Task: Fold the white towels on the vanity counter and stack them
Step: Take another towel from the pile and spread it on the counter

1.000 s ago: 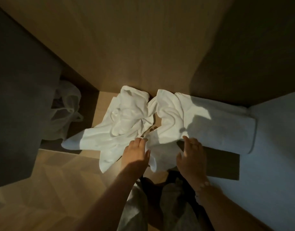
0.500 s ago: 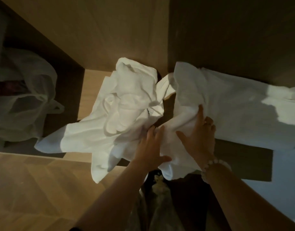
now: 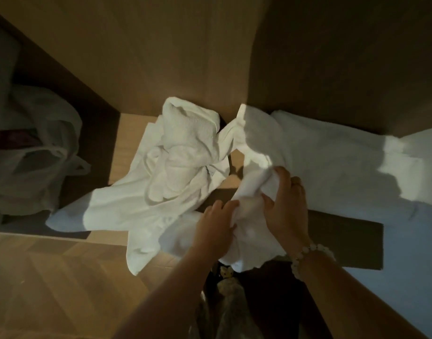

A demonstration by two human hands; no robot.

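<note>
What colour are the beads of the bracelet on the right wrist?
Pale whitish; the round-beaded wrist bracelet shows best in the head view.

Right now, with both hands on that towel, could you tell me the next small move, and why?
Probably lift the right towel clear and spread it flat: the left hand and right hand both grip its bunched near end, so no fold can start yet.

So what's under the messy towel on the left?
The wooden counter shows beside the towel; one corner hangs off the edge. Anything beneath it is covered.
</note>
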